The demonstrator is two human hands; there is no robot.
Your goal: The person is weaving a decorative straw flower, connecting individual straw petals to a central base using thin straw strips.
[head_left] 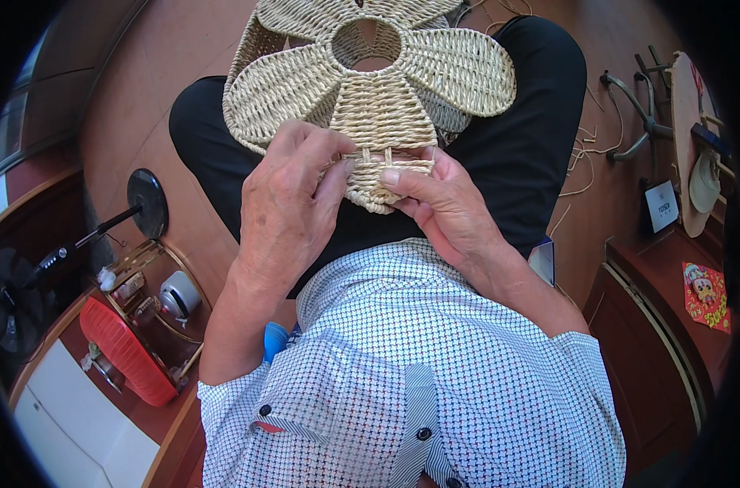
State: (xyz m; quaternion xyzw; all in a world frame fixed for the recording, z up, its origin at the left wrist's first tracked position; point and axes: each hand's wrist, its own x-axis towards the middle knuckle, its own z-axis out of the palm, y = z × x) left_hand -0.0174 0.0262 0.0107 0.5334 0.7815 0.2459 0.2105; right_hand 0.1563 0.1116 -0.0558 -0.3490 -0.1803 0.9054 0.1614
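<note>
- Two hands are seen: left hand (282,193) at ten o'clock, right hand (453,207) at two.
- One woven flower-shaped piece (383,114) is held at twelve.
- One black fan (58,255) is seen at nine.
- Three dark buttons (424,433) are counted between five and seven.

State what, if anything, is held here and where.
The woven flower-shaped piece, by its nearest petal: the right hand grips that petal near its tip, thumb on top; the left hand is at its left edge, its exact hold hidden.
</note>
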